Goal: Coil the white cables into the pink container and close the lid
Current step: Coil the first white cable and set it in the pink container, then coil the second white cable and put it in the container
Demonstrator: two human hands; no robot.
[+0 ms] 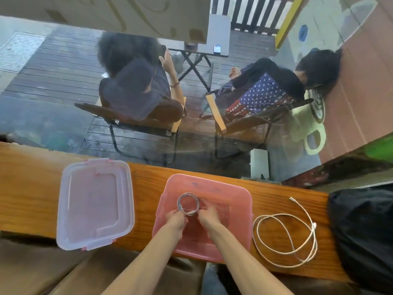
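While both hands (189,218) pinch coiled cable (188,203) inside pink container (240,209), lid (94,204) lies left.

container (204,248): translucent pink, at 6 o'clock
lid (95,204): clear with a faint lilac tint, pink clips, at 8 o'clock
coiled cable (188,203): white-grey, inside the container
loose cable (286,239): white, at 4 o'clock
counter (32,188): orange-brown wood grain
bag (361,231): black, at 3 o'clock
garment (263,92): navy with white stars, at 1 o'clock
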